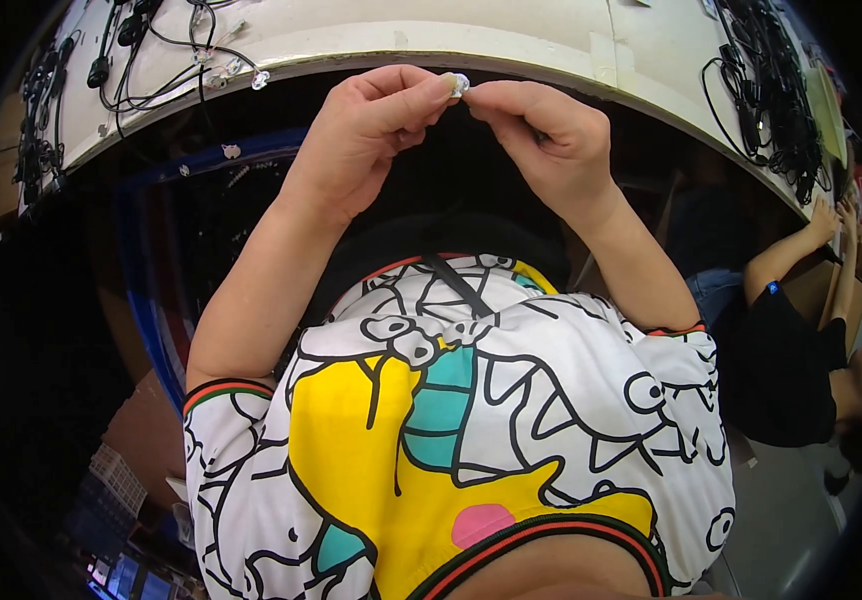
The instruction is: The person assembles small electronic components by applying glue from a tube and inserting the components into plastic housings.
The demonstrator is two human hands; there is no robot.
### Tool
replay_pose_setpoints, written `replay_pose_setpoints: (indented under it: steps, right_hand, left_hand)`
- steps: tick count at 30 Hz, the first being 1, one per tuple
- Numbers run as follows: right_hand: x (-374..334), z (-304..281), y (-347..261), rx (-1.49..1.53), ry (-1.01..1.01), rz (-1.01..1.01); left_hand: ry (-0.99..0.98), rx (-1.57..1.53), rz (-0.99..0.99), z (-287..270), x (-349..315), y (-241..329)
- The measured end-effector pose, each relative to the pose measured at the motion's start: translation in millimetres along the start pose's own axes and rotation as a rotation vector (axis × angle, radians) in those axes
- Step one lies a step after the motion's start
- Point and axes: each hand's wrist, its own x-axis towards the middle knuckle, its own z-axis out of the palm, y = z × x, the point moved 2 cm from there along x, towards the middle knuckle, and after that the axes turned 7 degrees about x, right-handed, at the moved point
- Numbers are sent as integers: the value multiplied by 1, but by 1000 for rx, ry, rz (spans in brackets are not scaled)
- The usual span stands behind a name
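Observation:
A small clear plastic piece (pixel 461 85) shines between my two hands, just in front of the table's near edge. My left hand (pixel 379 125) pinches it between thumb and forefinger, the other fingers curled under. From the other side, the fingertips of my right hand (pixel 549 140) close on its right edge; its remaining fingers are folded into the palm. Both hands are raised in front of my chest. The piece is too small for its exact kind to show, and the fingertips cover part of it.
Black cables (pixel 131 75) with clear ends lie on the white table (pixel 401 35) at the left. Another bundle of black cables (pixel 766 100) hangs over the right edge. A co-worker in a black top (pixel 776 365) works at the right. A blue frame (pixel 141 280) stands below the table.

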Motion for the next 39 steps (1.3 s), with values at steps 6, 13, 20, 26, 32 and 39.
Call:
replay_pose_setpoints:
  steps: [6, 13, 20, 26, 32, 39]
  right_hand:
    - [5, -1, 5, 555, 5, 560]
    - [5, 0, 6, 1204, 202, 818]
    - [5, -28, -34, 505, -57, 149]
    - [15, -33, -52, 44, -387, -317]
    - [97, -103, 5, -304, 25, -6]
    - [152, -134, 97, -916, 92, 492]
  left_hand:
    - [59, 237, 94, 3, -1, 11]
    - [-96, 600, 399, 19, -3, -57]
    - [-93, -67, 274, 17, 11, -59]
    - [-20, -194, 220, 25, 3, 0]
    - [9, 72, 329, 15, -3, 19]
    - [-91, 197, 312, 14, 0, 28]
